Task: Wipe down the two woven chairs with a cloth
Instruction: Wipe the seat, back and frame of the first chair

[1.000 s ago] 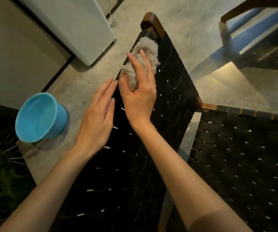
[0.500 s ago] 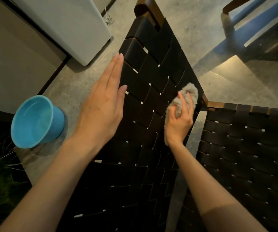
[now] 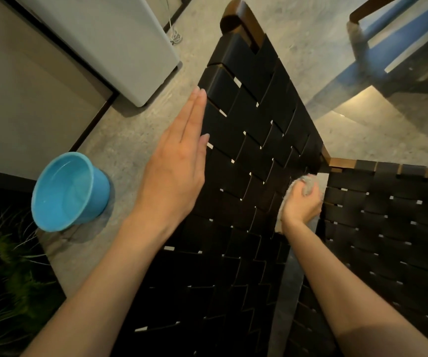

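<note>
Two black woven chairs stand side by side: the left chair point(image 3: 249, 140) runs up the middle of the head view, the right chair point(image 3: 393, 228) fills the lower right. My right hand point(image 3: 301, 206) grips a fluffy grey cloth point(image 3: 307, 184) against the left chair's right edge, near the gap between the chairs. My left hand point(image 3: 177, 161) lies flat with straight fingers along the left chair's left edge, holding nothing.
A blue bowl of water point(image 3: 66, 191) sits on the concrete floor to the left. A white appliance point(image 3: 110, 39) with a cord stands at the upper left. Green plant leaves point(image 3: 7, 274) fill the lower left. Another wooden chair frame point(image 3: 377, 6) is at the top right.
My right hand has dragged the cloth from the chair's top left down to its right edge and curled round it. My left hand has straightened along the left edge.
</note>
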A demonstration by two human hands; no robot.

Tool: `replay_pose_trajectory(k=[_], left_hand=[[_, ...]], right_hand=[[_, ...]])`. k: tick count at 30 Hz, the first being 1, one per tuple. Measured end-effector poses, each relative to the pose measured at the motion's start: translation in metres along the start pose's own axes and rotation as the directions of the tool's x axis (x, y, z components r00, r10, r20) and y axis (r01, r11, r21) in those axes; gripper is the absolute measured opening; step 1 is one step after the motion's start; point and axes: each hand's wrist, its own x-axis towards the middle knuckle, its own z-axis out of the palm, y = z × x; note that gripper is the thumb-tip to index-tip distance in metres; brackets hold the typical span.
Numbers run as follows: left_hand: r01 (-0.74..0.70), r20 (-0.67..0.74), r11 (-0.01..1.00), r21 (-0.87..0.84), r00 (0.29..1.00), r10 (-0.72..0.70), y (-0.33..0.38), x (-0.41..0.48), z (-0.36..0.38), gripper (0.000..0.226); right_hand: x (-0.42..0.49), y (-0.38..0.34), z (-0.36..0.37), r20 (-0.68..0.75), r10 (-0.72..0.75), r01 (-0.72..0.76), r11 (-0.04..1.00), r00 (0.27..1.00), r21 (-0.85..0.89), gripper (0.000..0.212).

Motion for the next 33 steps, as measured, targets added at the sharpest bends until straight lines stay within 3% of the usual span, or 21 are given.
replay_pose_trajectory(k=[3,6,9,14,18,22,29,33], left_hand=[[0.024,0.018,1.0,-0.018,1.0,-0.023,0.002,0.001,0.0,0.055],[0.039,0.036,0.999,-0.026,0.999,-0.038,0.004,0.001,0.0,0.056],[0.045,0.045,0.999,-0.002,0.998,-0.045,0.007,0.0,0.0,0.056],[0.049,0.054,0.995,0.083,0.997,-0.054,0.009,-0.001,-0.001,0.057],[-0.023,0.023,0.964,0.264,1.0,0.018,0.012,0.002,0.0,0.058],[-0.165,0.094,0.847,0.505,0.986,0.136,0.023,0.007,0.014,0.062],[-0.326,0.307,0.594,0.735,0.942,0.137,0.038,-0.002,0.065,0.063],[-0.355,0.302,0.556,0.751,0.935,0.189,0.043,0.002,0.095,0.057]], right_hand=[[-0.039,-0.056,-0.007,0.152,-0.357,0.325,0.924,0.922,0.201,0.036],[-0.069,-0.128,0.0,0.17,-0.69,0.598,0.703,0.703,0.385,0.039],[-0.088,-0.185,0.022,0.199,-0.834,0.724,0.547,0.515,0.419,0.043],[-0.077,-0.186,0.036,0.176,-0.86,0.785,0.509,0.478,0.353,0.044],[-0.062,-0.17,0.04,0.096,-0.891,0.841,0.451,0.444,0.3,0.044],[-0.032,-0.137,0.035,0.105,-0.878,0.846,0.479,0.468,0.235,0.046],[0.042,-0.051,0.022,0.139,-0.663,0.656,0.748,0.735,0.102,0.05],[0.074,-0.011,0.016,0.147,-0.545,0.553,0.833,0.825,-0.015,0.047]])
